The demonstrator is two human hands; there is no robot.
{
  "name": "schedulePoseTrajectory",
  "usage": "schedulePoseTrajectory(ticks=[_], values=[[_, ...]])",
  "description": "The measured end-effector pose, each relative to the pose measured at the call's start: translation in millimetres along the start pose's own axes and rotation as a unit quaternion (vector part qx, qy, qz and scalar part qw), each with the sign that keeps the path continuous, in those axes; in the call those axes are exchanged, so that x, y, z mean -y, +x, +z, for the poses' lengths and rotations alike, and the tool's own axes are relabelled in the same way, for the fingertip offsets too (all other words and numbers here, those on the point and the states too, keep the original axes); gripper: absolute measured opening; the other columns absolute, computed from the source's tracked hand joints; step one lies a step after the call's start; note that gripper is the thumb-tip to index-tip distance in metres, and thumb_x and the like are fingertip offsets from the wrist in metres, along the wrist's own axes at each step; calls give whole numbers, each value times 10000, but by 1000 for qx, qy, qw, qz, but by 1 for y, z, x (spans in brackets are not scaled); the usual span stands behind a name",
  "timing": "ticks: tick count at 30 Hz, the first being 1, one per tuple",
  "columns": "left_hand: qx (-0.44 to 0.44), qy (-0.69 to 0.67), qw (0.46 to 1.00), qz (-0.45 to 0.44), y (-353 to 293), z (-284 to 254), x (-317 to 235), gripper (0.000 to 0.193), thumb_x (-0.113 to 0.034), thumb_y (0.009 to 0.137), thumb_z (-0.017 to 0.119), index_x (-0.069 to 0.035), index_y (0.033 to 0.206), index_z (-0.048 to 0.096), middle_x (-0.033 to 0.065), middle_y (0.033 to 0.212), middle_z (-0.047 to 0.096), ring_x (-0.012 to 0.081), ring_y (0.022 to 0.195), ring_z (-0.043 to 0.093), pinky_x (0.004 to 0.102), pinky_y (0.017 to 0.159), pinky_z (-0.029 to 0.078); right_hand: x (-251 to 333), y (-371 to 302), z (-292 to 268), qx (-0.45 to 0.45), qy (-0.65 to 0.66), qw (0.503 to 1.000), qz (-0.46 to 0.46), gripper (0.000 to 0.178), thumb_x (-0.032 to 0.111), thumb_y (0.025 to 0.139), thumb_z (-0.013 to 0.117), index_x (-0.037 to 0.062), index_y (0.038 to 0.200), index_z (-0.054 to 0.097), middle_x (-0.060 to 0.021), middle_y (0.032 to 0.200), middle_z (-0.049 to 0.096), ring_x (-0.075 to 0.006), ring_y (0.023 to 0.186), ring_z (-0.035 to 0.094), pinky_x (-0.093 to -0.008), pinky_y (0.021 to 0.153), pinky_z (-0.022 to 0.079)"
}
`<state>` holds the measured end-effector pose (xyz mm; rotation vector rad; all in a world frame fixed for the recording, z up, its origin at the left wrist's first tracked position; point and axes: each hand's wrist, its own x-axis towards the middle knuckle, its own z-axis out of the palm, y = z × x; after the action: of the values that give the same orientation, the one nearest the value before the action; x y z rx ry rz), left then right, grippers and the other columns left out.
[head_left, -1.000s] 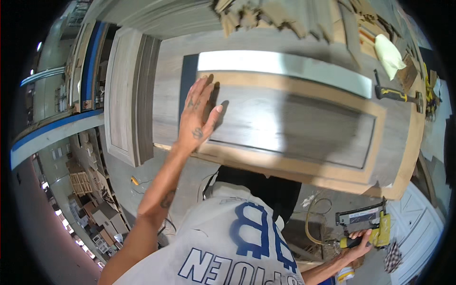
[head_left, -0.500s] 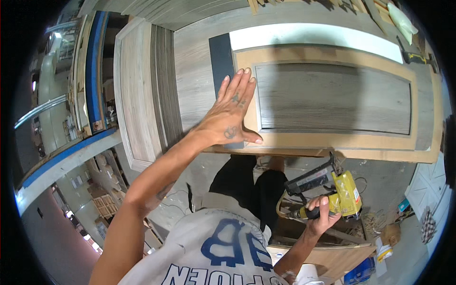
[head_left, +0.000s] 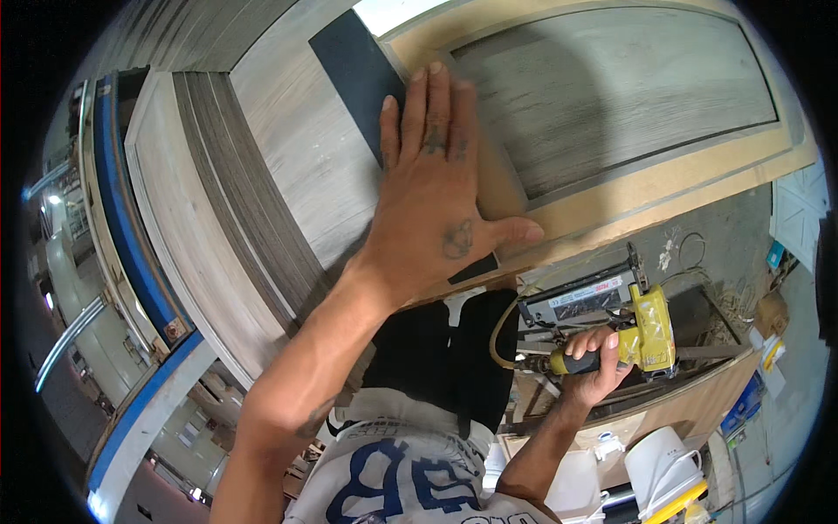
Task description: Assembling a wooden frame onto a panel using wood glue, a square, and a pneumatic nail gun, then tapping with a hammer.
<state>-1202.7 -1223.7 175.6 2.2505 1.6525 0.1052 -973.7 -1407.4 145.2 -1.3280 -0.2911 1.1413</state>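
Note:
My left hand (head_left: 428, 201) lies palm down with fingers stretched. It rests over the near-left end of a tan frame (head_left: 602, 203) around a grey wood-grain panel (head_left: 602, 96). Under its outer fingers runs a dark flat strip (head_left: 349, 65), along the frame's left end. My right hand (head_left: 595, 362) is wrapped round the black grip of a yellow nail gun (head_left: 653, 327), held below the near edge of the bench, apart from the panel. The gun's dark magazine (head_left: 580, 301) points up and left, and an air hose (head_left: 499, 336) joins at its handle.
Grey wood-grain boards (head_left: 192, 192) stand on the left, beside a rack with a blue-edged rail (head_left: 118, 175). Below the gun is an open wooden box (head_left: 690, 397) with scraps. White buckets (head_left: 659, 463) stand at the lower right. A white panel (head_left: 801, 210) leans at far right.
The view has turned and come closer, so the panel looks larger and tilted. My left hand stays flat at the same end of the frame; my right keeps hold of the nail gun.

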Motion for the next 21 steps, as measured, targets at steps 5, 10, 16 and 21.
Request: schedulePoseTrajectory(ticks=[5, 10, 16, 21], values=[[-11, 14, 1000, 23, 8, 6, -12, 1209, -830, 612, 651, -40, 1480, 360, 373, 1532, 154, 503, 1452, 84, 594, 1165, 59, -8, -3, -17, -1, 6, 1000, 10, 205, 86, 913, 599, -27, 1061, 513, -91, 692, 508, -176, 535, 517, -316, 470, 491], [-18, 4, 998, 55, 15, 9, -10, 1138, -760, 675, 650, 54, 1428, 399, 488, 1436, 194, 578, 1405, 114, 645, 1131, 62, -5, -5, -17, 9, -50, 998, 29, 236, 162, 960, 553, 2, 793, 507, -68, 683, 465, -161, 531, 483, -296, 474, 451], [-35, 7, 997, 66, 21, 13, -12, 1171, -773, 630, 678, 81, 1393, 434, 486, 1424, 217, 577, 1406, 112, 650, 1127, 90, -7, -12, -20, -5, -21, 999, 34, 143, 125, 950, 557, -5, 937, 501, -75, 702, 473, -172, 541, 507, -309, 477, 475], [-52, 22, 996, 64, 25, 18, -12, 1177, -766, 585, 721, 50, 1387, 446, 440, 1430, 242, 553, 1398, 165, 629, 1137, 105, -10, -15, -24, 23, -20, 999, 18, 145, 104, 945, 558, -5, 1013, 491, -78, 713, 477, -173, 544, 511, -311, 477, 477]])
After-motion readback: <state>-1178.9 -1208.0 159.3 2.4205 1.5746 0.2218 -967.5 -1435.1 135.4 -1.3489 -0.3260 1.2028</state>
